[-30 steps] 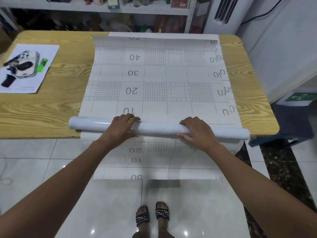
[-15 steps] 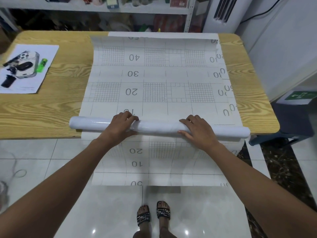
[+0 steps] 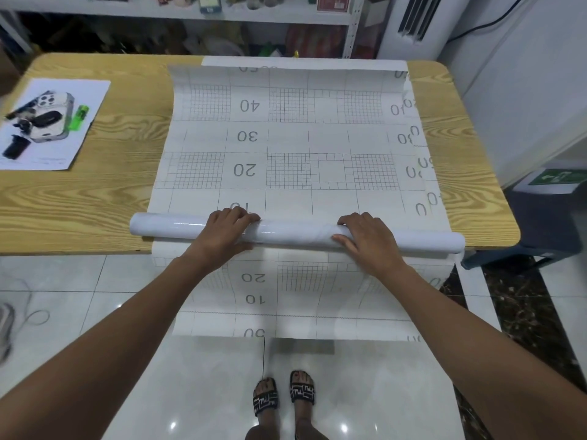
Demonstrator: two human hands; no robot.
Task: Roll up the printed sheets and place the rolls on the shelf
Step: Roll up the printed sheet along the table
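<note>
A glossy white roll (image 3: 295, 232) lies across the near edge of the wooden table (image 3: 95, 192). It is the rolled-up near part of a printed sheet (image 3: 286, 138) with grids and numbers, whose flat part stretches to the far edge. My left hand (image 3: 224, 231) grips the roll left of centre, fingers curled over its top. Right of centre, my right hand (image 3: 368, 238) holds it the same way, thumb on the near side. Another printed sheet (image 3: 301, 300) lies under it and hangs over the table's near edge toward the floor. A shelf (image 3: 178, 11) stands behind the table.
At the table's left end a white paper (image 3: 50, 125) carries a phone, small black items and a green lighter (image 3: 80, 117). A white unit (image 3: 413, 23) stands at the back right, a dark stool (image 3: 546, 230) by the right edge. My sandalled feet (image 3: 284, 396) are on the tiled floor.
The roll has turned a little farther up the sheet, now covering part of the "10". Both hands stay gripped on it in about the same places.
</note>
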